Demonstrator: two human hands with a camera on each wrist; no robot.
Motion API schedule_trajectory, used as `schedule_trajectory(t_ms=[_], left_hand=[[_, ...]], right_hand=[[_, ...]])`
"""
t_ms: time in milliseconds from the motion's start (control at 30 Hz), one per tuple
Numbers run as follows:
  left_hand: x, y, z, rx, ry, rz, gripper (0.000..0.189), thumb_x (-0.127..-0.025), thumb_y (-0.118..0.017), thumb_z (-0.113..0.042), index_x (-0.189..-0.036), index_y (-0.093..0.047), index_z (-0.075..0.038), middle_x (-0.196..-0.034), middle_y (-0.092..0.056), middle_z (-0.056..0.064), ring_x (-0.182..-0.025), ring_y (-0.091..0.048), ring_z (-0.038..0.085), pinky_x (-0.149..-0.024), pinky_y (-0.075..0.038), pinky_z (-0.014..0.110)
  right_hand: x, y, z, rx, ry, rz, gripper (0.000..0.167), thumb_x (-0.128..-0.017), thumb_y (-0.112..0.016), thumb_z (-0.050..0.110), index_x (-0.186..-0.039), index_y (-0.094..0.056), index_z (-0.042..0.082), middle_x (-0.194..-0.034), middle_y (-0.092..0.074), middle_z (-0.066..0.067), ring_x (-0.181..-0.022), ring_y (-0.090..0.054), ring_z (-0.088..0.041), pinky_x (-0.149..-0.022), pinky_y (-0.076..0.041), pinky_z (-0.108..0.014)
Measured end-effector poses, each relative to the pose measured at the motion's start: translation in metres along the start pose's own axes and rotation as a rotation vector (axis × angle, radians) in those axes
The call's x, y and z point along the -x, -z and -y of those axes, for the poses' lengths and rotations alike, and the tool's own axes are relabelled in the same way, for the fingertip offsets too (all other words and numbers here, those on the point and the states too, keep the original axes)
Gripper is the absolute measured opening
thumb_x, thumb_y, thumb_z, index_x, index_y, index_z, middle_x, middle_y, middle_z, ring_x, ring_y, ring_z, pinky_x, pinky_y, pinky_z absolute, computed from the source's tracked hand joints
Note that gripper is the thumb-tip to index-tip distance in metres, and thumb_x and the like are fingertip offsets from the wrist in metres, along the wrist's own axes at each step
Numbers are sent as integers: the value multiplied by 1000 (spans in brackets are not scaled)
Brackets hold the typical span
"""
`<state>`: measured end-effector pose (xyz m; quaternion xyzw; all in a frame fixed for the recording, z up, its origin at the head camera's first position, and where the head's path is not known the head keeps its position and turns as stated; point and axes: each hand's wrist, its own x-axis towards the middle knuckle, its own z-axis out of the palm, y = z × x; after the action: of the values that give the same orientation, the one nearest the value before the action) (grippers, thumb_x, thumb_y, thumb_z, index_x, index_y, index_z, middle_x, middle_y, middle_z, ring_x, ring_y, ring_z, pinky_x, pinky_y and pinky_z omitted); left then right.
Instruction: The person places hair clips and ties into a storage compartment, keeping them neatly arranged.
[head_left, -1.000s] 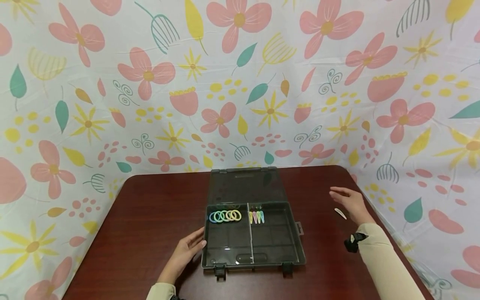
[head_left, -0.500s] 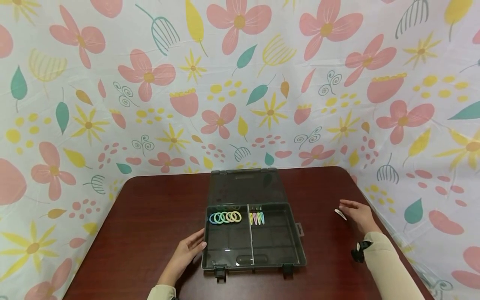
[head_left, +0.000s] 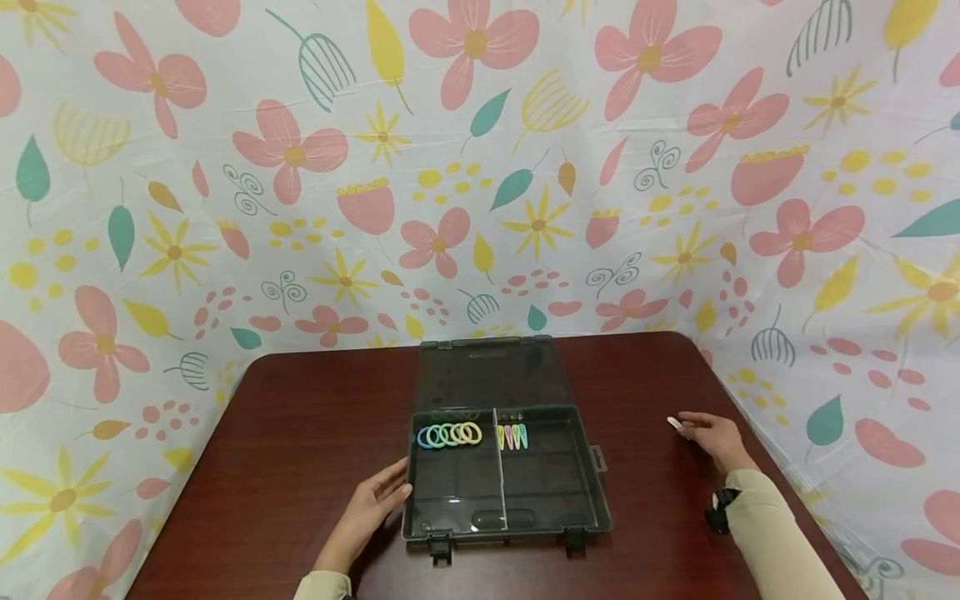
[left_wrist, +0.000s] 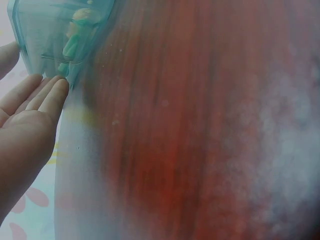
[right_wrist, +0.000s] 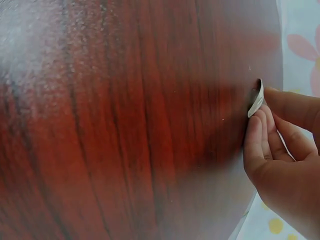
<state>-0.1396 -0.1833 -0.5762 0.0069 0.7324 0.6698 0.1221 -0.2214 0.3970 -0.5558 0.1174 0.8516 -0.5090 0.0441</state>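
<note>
A white hair clip (head_left: 674, 424) is pinched between the thumb and fingers of my right hand (head_left: 716, 442), low over the right side of the table. In the right wrist view the curved clip (right_wrist: 256, 102) sticks out from the fingertips, its inner end hidden by them. My left hand (head_left: 366, 508) rests against the left wall of a dark see-through plastic case (head_left: 555, 492), fingers extended. The case lies open. Its left compartment holds an overlapping row of pastel hair ties (head_left: 453, 433). Several coloured snap hair clips (head_left: 508, 437) line up at the back of the right compartment.
A pale divider (head_left: 501, 479) splits the case in two. Its lid (head_left: 491, 375) lies folded back toward the far table edge. Two latches (head_left: 440, 547) stick out at the front, and a handle (head_left: 597, 458) on the right. Floral cloth (head_left: 480, 167) hangs behind the brown table (head_left: 300, 417).
My right hand has moved down and toward the clip that lay on the table, and its fingers have closed on it. The left hand has stayed at the case.
</note>
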Motion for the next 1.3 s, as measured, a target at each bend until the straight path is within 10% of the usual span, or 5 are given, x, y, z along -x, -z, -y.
schedule_trajectory(t_ms=[500,1300], left_hand=[[1,0,0,26,5,-9,57,-94,-63,-16,-144,-42,1,-147,-39,22,-133,-40,38,-100,-46,40],[1,0,0,16,2,1,57,-95,-63,-18,-145,-41,0,-149,-37,22,-134,-38,39,-101,-45,42]], right_hand=[[-8,-15,4,200,41,-96,35,-88,-65,3,-118,-60,-13,-97,-67,-23,-69,-56,-11,-57,-49,-29],[-6,-29,32,29,59,-47,38,-94,-59,5,-125,-55,-15,-104,-68,-22,-77,-63,-7,-71,-57,-31]])
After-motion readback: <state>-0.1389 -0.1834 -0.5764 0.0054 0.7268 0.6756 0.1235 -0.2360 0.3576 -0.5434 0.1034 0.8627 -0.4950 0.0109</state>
